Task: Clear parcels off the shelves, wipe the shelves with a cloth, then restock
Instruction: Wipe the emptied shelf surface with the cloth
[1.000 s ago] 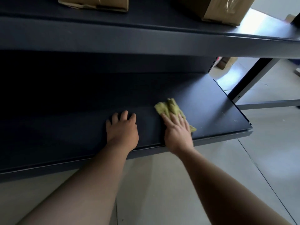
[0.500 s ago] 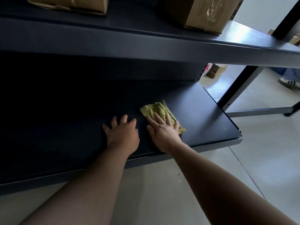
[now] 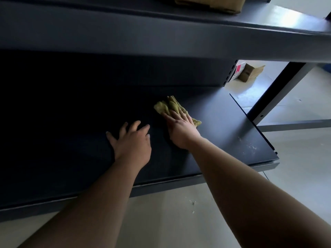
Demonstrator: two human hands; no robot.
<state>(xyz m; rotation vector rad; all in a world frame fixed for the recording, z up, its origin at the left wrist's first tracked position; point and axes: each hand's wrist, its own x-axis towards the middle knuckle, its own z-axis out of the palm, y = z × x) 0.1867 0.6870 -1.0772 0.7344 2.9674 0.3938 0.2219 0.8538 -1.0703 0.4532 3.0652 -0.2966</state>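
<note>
A crumpled yellow-green cloth (image 3: 171, 106) lies on the dark lower shelf (image 3: 223, 122). My right hand (image 3: 180, 130) presses flat on the near part of the cloth, fingers spread over it. Just to its left, my left hand (image 3: 133, 144) rests palm down on the bare shelf with fingers apart and nothing in it. The lower shelf holds no parcels in the lit part; its back left is too dark to see. A cardboard parcel (image 3: 209, 3) sits on the upper shelf (image 3: 161, 33), cut off by the top edge.
A dark upright post (image 3: 279, 90) stands at the shelf's right end, with a floor rail (image 3: 295, 124) behind it. Boxes (image 3: 249, 72) lie on the pale floor beyond. White specks dot the shelf's right corner (image 3: 249, 144) and the floor below.
My right hand and the cloth have slid leftward and farther back on the shelf. The left hand has stayed put. My view has moved closer and lower.
</note>
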